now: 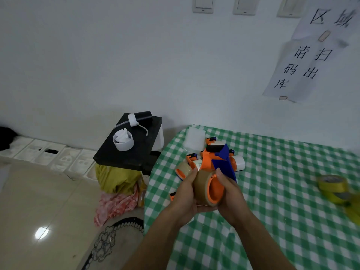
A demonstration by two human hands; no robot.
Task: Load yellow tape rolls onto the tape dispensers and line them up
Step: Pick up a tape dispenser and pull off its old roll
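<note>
I observed both hands raised just above the near-left part of the green-checked surface (272,193), sharing one orange-and-blue tape dispenser (209,162). The left hand (185,193) had its fingers curled round the left side of the tan tape roll (200,184) seated on the dispenser's orange hub, thumb lying on top of the roll. The right hand (232,193) gripped the dispenser from the right, its fingers wrapped beneath it and its thumb pressed flat at the base of the blue handle.

Count: one dispenser in hand. Further dispensers lay in a pile (238,162) just beyond the hands; they overlapped and I could not fix their number. Two yellow tape rolls (333,184) were stacked at the right edge of the surface, well apart from the hands, with a blurred yellow shape beside them.

Writing: wall sheets (298,69) at far right read 区域 and 请扫码出库. No brand was legible on the tape.
</note>
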